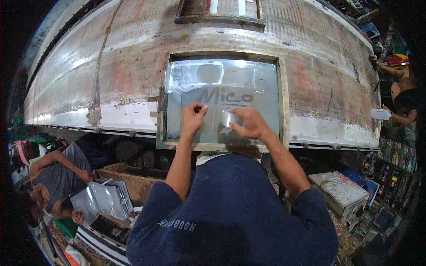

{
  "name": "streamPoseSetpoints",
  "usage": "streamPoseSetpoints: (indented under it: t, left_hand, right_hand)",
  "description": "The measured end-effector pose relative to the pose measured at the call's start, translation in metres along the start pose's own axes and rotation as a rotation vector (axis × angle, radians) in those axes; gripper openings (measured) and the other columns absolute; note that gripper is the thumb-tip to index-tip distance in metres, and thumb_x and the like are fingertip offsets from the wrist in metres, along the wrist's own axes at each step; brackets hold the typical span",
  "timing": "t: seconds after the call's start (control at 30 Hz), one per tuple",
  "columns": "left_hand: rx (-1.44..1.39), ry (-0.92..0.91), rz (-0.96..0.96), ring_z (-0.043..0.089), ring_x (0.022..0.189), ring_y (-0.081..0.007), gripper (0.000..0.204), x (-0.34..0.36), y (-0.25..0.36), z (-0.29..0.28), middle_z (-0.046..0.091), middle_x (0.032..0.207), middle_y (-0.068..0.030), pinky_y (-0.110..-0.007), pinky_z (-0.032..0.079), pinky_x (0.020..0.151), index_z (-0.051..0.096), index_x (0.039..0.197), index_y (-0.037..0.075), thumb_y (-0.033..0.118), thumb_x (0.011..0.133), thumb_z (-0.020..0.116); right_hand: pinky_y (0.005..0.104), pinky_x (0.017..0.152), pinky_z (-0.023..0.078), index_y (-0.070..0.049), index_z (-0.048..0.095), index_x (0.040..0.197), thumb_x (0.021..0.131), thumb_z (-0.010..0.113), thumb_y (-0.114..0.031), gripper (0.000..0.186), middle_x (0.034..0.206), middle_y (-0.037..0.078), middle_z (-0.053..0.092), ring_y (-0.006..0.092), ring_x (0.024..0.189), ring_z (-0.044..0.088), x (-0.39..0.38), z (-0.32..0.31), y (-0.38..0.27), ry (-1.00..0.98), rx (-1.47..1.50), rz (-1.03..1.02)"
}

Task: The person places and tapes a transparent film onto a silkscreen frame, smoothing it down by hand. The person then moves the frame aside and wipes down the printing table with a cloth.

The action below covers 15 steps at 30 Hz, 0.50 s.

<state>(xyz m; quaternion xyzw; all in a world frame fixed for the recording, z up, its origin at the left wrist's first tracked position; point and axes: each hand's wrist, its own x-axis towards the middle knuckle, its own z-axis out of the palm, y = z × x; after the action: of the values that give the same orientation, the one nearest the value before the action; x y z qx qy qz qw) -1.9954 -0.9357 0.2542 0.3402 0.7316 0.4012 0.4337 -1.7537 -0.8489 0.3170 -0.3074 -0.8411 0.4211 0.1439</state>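
Observation:
A wooden-framed screen (283, 106) with a grey mesh sheet (242, 80) lies in front of me, with dark handwritten lettering across its middle. Over the mesh, my right hand (250, 124) grips a roll of clear, shiny tape (229, 119) between thumb and fingers. My left hand (194, 117) is a short way to the left, thumb and fingertips pinched together above the mesh. Whatever is in that pinch is too small or clear to make out. The mesh below the right hand is partly hidden.
The frame rests on a long, paint-stained table (128, 75). Another framed screen (222, 20) lies farther back. At lower left a person handles clear sheets (104, 199); another person (399, 88) is at the far right. A paint-spattered box (339, 190) stands right of me.

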Motion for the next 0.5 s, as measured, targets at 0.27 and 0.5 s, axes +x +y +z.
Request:
streamPoseSetpoints:
  t: [0.27,0.5]
  left_hand:
    - [0.257,0.285,0.001,0.067,0.072,-0.0201,0.017,0.051,-0.002,-0.030,0.072,0.077,-0.0098,-0.034,0.052,0.070,0.074,0.092,0.003,0.018,0.085,0.076]
    - [0.491,0.447,-0.042,0.072,0.086,-0.0309,0.023,0.066,-0.012,-0.077,0.075,0.090,-0.0125,-0.041,0.053,0.078,0.075,0.092,0.007,0.028,0.085,0.075]
  right_hand:
    - [0.0411,0.081,0.055,-0.002,0.073,0.106,0.078,0.081,-0.037,0.045,0.098,0.022,0.073,0.0337,0.089,0.072,0.025,-0.072,0.048,-0.044,-0.137,0.183]
    - [0.0433,0.077,0.055,-0.002,0.072,0.102,0.080,0.078,-0.039,0.044,0.093,0.019,0.074,0.0328,0.084,0.071,0.004,-0.124,0.084,-0.037,-0.136,0.500]
